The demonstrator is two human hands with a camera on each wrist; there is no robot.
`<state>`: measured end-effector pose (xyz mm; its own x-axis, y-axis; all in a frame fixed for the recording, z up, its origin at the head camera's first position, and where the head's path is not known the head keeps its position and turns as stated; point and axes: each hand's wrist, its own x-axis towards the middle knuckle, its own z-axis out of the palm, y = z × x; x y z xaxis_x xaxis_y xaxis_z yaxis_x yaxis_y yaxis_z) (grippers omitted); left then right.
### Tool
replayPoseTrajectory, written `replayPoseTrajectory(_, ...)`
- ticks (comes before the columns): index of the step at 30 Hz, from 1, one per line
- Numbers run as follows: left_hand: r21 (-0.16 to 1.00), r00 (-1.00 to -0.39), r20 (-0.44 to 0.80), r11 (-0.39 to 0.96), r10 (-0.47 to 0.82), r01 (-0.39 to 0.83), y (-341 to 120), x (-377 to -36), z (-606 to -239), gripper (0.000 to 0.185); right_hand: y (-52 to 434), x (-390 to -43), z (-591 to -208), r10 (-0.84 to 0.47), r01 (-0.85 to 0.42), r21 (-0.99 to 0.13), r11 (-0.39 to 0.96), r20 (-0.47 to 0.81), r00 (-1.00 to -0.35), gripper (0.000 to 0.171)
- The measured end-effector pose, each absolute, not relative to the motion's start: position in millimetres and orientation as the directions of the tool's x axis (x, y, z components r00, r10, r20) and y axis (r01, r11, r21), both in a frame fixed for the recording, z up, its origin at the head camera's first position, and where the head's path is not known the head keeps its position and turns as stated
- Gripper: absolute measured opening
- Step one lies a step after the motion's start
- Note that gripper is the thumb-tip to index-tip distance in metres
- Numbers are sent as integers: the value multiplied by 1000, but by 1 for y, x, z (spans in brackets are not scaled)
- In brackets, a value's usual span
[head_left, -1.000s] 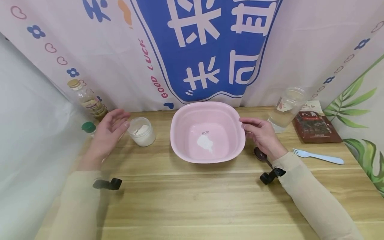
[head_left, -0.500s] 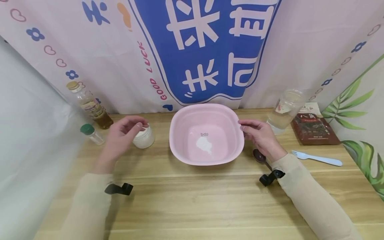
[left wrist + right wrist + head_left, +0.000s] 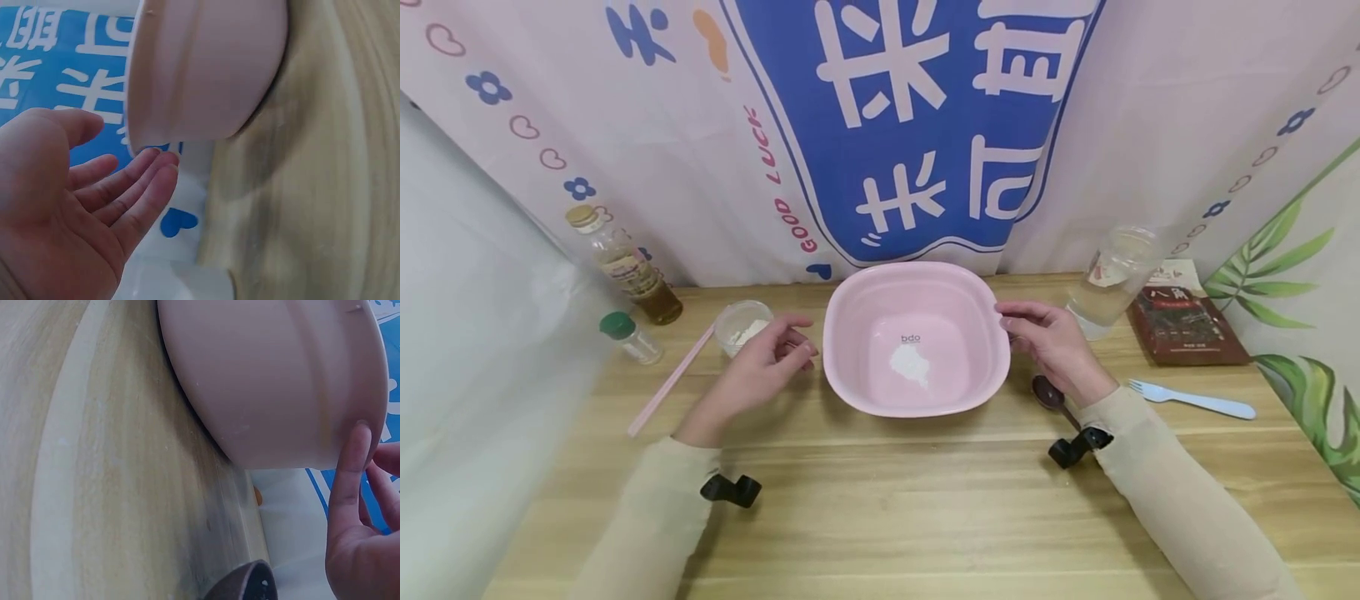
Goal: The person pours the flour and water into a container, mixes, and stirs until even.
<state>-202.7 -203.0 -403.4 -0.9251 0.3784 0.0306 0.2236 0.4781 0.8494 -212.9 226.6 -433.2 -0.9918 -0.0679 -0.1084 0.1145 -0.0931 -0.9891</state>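
Observation:
A pink basin (image 3: 917, 400) with white powder (image 3: 912, 365) on its floor stands at the middle of the table. My right hand (image 3: 1051, 343) holds its right rim, the thumb (image 3: 356, 447) lying against the outer wall and the other fingers close at the edge. My left hand (image 3: 762, 371) holds nothing; its loosely bent fingers point at the basin's left side, a small gap away in the head view. Behind that hand is a clear jar (image 3: 734, 317) of white powder, partly hidden. Below my right hand lies a dark brown spoon (image 3: 1047, 392).
On the left are an oil bottle (image 3: 638, 279), a green-capped shaker (image 3: 631, 337) and pink chopsticks (image 3: 672, 381). A clear container of water (image 3: 1105, 287), a dark red packet (image 3: 1183, 325) and a light blue fork (image 3: 1195, 399) are on the right. A printed curtain (image 3: 700, 167) hangs behind.
My left hand has moved right, past the jar to the basin's left side, uncovering the oil bottle, shaker and chopsticks. My right hand has stayed at the basin's rim.

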Motion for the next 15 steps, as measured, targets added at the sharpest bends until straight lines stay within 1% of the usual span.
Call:
replayPoseTrajectory(5,891,-922,33,407,386,203,-195,-206,-414,47,227,-213,-435,-70,122,-988,-94,-116,-991,17)
replayPoseTrajectory(9,908,-928,46,372,371,194,-191,-208,-418,48,227,-213,-435,-72,118,-989,-91,-112,-991,17)
replayPoseTrajectory(15,931,-927,39,324,372,169,-186,-214,-420,44,227,-213,-434,-76,109,-991,-84,-103,-992,19)
